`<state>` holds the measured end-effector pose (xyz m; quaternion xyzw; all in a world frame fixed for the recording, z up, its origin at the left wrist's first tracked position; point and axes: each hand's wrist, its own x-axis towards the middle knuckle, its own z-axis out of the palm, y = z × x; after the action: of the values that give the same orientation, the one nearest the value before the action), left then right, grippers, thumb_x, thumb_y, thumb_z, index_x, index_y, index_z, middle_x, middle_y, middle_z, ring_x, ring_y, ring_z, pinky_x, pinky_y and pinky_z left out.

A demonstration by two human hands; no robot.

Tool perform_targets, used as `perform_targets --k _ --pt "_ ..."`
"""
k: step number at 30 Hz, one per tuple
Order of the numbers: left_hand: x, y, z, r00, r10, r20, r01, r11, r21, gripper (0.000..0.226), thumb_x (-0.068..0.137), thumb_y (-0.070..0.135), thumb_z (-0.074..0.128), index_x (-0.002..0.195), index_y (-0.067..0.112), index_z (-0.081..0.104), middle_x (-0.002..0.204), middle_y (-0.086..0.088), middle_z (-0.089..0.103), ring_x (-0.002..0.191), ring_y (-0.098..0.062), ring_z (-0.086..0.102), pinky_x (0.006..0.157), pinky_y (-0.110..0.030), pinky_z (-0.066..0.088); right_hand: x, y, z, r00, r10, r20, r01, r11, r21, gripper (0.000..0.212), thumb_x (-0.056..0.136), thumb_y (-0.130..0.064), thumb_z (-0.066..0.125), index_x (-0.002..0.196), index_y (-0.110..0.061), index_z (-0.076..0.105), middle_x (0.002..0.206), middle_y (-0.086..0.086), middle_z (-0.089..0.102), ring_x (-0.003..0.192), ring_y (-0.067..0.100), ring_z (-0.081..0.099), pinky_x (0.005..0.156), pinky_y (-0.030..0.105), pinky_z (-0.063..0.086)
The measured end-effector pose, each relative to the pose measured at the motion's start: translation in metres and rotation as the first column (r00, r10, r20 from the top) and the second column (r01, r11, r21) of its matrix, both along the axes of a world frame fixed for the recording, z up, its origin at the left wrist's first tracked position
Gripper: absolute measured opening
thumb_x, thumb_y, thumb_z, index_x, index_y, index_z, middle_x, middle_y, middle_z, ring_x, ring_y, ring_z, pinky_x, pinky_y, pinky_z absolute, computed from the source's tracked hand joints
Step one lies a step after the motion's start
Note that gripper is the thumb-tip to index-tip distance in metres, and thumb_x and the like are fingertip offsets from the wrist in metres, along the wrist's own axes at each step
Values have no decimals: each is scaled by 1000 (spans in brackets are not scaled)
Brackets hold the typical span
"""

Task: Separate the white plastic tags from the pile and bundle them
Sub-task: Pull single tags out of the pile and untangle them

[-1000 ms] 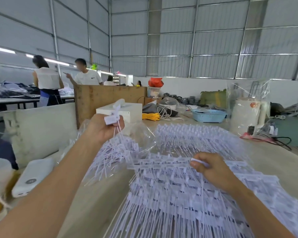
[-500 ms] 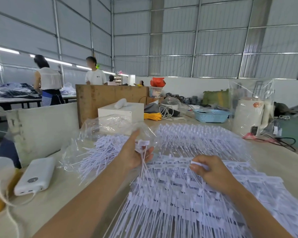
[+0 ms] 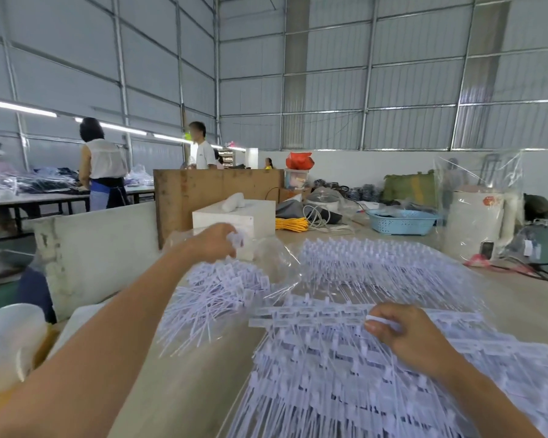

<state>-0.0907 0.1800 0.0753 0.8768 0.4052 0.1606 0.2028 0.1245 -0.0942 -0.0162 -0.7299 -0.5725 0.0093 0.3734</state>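
We see left hand (image 3: 217, 240) pinching a tag (image 3: 237, 239) above the loose heap (image 3: 222, 289), right hand (image 3: 402, 335) gripping a tag strip (image 3: 307, 314) on the pile (image 3: 345, 374), no legible writing.

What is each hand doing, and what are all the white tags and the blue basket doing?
Left hand: raised, pinching a few tags.
Right hand: pinching a tag strip on the pile.
Tag pile: spread across the table.
Loose tags: heaped on clear plastic.
Basket: upright.
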Motion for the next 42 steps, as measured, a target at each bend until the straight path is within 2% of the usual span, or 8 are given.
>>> perform_targets --k 3,10,18,23,27,32,38,42 --pt "27 12 -32 957 -61 -283 67 998 11 14 85 -4 51 90 8 50 79 -10 51 57 -14 44 47 -20 33 1 0 -1 1000 -2 3 2 1000 -21 29 89 -16 63 66 -32 57 69 -1 63 69 18 59 64 19 41" --pt "71 32 -73 886 198 -420 40 868 494 49 96 40 43 140 23 33 138 -13 33 126 -31 36 100 -43 33 2 3 -4 999 -12 45 15 997 -73 28 91 -21 61 68 -34 54 76 -2 63 74 18 58 70 28 44" --pt "63 11 -58 858 216 -466 -63 945 322 74 89 66 38 150 34 10 156 -13 5 137 -43 23 109 -64 17 3 1 -3 999 -3 52 8 997 -83 26 92 -24 59 70 -36 52 72 -8 59 74 18 58 70 28 44" --pt "57 -61 -7 753 233 -616 -28 946 323 36 93 49 46 103 16 56 110 0 57 126 -31 43 108 -69 11 1 -3 2 999 12 48 -11 1000 -28 27 89 -25 63 68 -41 57 70 -12 62 70 3 58 66 23 44" --pt "61 -132 -4 990 0 -138 72 854 515 28 95 43 47 94 18 58 101 -1 61 103 -23 56 97 -45 37 5 -11 10 998 -20 67 22 999 -25 13 86 -37 65 74 -41 64 81 -15 68 78 2 62 75 29 49" --pt "86 -189 -53 899 -370 232 395 916 -73 56 93 52 45 87 -1 63 86 -19 66 71 -21 59 70 -35 48 3 -14 22 995 60 -75 -60 998 -6 13 83 -19 71 92 -17 62 92 4 66 90 22 62 84 35 48" --pt "103 -193 -82 787 -276 552 439 879 -186 38 91 29 61 65 3 65 52 1 63 48 -8 60 55 -22 50 8 -24 28 990 61 -129 -75 992 -103 42 76 -17 77 106 -28 51 98 6 60 97 18 58 84 26 45" --pt "103 -199 -82 650 -164 742 470 854 -223 22 92 17 60 74 8 69 58 0 69 52 -13 67 50 -19 52 17 -32 35 999 35 8 -33 986 -165 20 84 -27 69 95 -12 62 85 2 62 79 13 56 72 25 41"
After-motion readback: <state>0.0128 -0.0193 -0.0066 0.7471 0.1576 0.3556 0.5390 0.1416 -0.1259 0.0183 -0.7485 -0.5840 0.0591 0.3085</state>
